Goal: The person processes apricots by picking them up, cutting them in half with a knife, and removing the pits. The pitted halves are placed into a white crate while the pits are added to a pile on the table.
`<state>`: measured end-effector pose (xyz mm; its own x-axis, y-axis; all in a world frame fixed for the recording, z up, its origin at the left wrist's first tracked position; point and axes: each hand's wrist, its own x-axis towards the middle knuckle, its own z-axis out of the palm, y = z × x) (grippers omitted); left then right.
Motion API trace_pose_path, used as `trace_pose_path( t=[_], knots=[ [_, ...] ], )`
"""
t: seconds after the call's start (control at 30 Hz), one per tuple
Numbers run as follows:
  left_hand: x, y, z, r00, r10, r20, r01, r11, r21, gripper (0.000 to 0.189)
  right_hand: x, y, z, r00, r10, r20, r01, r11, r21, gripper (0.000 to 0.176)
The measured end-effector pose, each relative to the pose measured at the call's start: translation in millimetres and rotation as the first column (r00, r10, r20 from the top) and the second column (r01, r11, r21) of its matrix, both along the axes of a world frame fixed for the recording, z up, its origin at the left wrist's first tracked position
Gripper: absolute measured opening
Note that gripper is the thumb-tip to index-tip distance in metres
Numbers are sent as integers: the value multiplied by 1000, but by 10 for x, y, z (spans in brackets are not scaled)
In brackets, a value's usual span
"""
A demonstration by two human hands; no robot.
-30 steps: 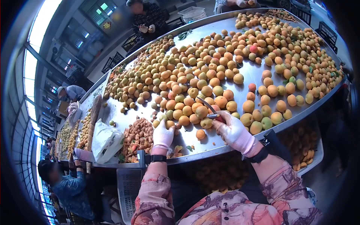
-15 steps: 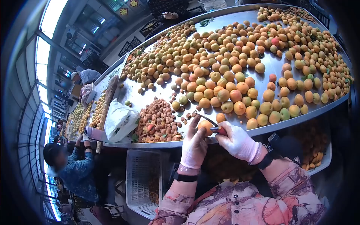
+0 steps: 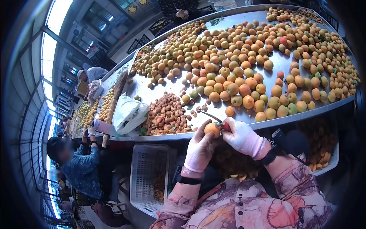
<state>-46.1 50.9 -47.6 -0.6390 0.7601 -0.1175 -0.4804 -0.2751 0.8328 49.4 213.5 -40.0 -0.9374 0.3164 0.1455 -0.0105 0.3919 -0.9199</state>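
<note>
In my gloved left hand [image 3: 199, 149] is an orange apricot [image 3: 212, 130], gripped between thumb and bare-looking, stained fingertips. My right hand [image 3: 243, 138], in a white glove, is closed around the red handle of a small knife [image 3: 208, 115]. Its dark curved blade points up and left above the apricot, and the blade's base is at the fruit's right side. Whether the edge has cut in cannot be made out. Both hands are just over the near table edge. Ahead of them whole apricots [image 3: 244, 90] cover much of the metal table [image 3: 143, 89].
A heap of brown pits [image 3: 167, 114] lies left of my hands, beside a white plastic bag [image 3: 129, 113]. Below stand a white crate [image 3: 149, 181] and a container with apricot halves [image 3: 323, 160]. A co-worker [image 3: 78, 164] sits at the left near a wooden beam [image 3: 114, 105].
My view has shifted, so the table sits slightly higher and further right. My hands have drawn back towards the table edge, and the knife and apricot have turned a little against each other.
</note>
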Motion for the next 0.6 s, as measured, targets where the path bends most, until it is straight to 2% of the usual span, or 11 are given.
trace_pose_path(
  t=[0.13,0.17,0.27,0.37,0.47,0.6],
  knots=[
    [8,-103,-12,1000,11,-3,-11,1000,12,58,84,-129,57,995,-58,-77,50,994,-102,17],
    [13,-112,-29,1000,21,16,-22,999,41,60,108,-181,59,985,-86,-149,69,991,-115,17],
    [86,-145,38,996,75,49,-76,997,25,61,215,-308,104,988,-116,-99,108,991,-82,17],
    [70,-178,-19,1000,3,17,-5,997,83,65,245,-353,50,992,-125,-31,121,988,-92,17],
    [96,-150,-39,1000,12,23,-13,999,49,67,230,-318,18,989,-148,0,148,987,-68,17],
    [109,-104,-79,999,33,11,-33,999,43,66,236,-320,-20,988,-146,-41,144,988,-52,17]
  ],
)
